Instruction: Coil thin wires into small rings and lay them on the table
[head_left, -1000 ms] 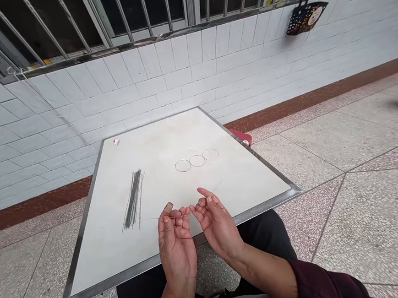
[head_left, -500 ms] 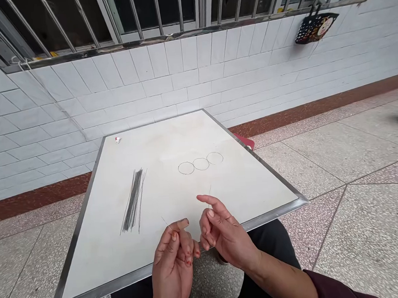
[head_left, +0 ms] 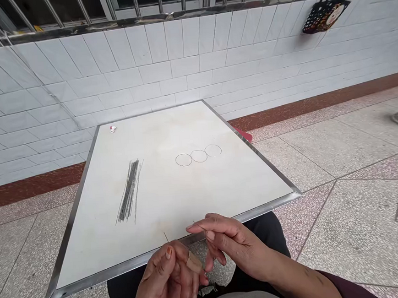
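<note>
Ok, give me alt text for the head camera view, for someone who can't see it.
A person's left hand and right hand each pinch thin wire at the near edge of a pale table. Farther back are a bundle of dark strands at left and three thin circles in a row toward the right.

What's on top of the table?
Dark strands, three circles in a row, a small whitish object; left hand and right hand hide parts of the table's near edge.

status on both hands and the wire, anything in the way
Left hand and right hand each pinching thin wire. Dark bundle, three rings on tabletop, out of hands' way.
</note>
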Tool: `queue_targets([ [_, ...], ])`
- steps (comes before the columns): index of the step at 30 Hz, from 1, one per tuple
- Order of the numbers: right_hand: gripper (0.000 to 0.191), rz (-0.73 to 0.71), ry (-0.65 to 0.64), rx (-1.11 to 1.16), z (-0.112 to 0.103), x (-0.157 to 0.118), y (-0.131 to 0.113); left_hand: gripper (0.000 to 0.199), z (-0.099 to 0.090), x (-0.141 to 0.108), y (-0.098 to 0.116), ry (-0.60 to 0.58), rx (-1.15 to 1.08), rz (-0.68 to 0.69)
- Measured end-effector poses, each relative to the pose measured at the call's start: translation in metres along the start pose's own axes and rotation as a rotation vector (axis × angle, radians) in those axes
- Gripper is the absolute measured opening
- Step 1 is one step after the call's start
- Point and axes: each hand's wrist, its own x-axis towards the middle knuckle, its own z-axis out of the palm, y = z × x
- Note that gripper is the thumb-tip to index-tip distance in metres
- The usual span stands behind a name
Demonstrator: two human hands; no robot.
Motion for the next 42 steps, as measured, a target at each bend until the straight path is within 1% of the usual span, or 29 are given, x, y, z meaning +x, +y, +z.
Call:
queue_targets([
  [4, 0.034, 0.018, -0.014, -0.009, 0.0, 0.0, -0.002, 0.03, -0.002, -0.006, 0.003, 0.021, 0.018, -0.032],
  [8, 0.039, 0.064, -0.035, -0.061, 0.0, -0.002, -0.006, 0.018, -0.002, -0.01, 0.007, 0.066, -0.007, -0.069],
  [10, 0.039, 0.08, -0.043, -0.121, 0.0, -0.003, -0.007, 0.02, 0.0, -0.011, 0.009, 0.096, -0.016, -0.078],
  [14, 0.039, 0.05, -0.057, -0.226, 0.001, -0.004, -0.01, 0.03, 0.004, -0.012, 0.011, 0.133, 0.03, -0.085],
  [16, 0.041, 0.047, -0.074, -0.275, 0.0, -0.005, -0.011, 0.031, 0.004, -0.012, 0.012, 0.11, 0.05, -0.115],
  [21, 0.043, 0.026, -0.109, -0.387, -0.002, -0.006, -0.008, 0.026, -0.003, -0.011, 0.016, 0.029, 0.067, -0.208],
  [23, 0.044, -0.041, -0.133, -0.44, -0.002, -0.006, -0.005, 0.026, -0.004, -0.01, 0.017, 0.026, 0.079, -0.275],
  [25, 0.044, -0.149, -0.143, -0.521, -0.001, -0.005, -0.001, 0.027, -0.004, -0.01, 0.019, 0.015, 0.083, -0.328],
  [27, 0.044, -0.24, -0.135, -0.611, -0.001, -0.004, 0.001, 0.025, -0.003, -0.01, 0.019, 0.003, 0.081, -0.338],
  [28, 0.044, -0.26, -0.131, -0.644, -0.001, -0.004, 0.002, 0.025, -0.003, -0.009, 0.019, -0.006, 0.081, -0.334],
  [33, 0.043, -0.246, -0.141, -0.687, -0.003, -0.003, 0.006, 0.025, -0.005, -0.009, 0.021, -0.026, 0.104, -0.34],
  [38, 0.041, -0.221, -0.138, -0.744, -0.002, -0.003, 0.009, 0.024, -0.005, -0.004, 0.024, -0.078, 0.132, -0.403],
  [42, 0.042, -0.238, -0.123, -0.747, -0.001, -0.003, 0.011, 0.021, -0.005, -0.004, 0.023, -0.024, 0.101, -0.409],
])
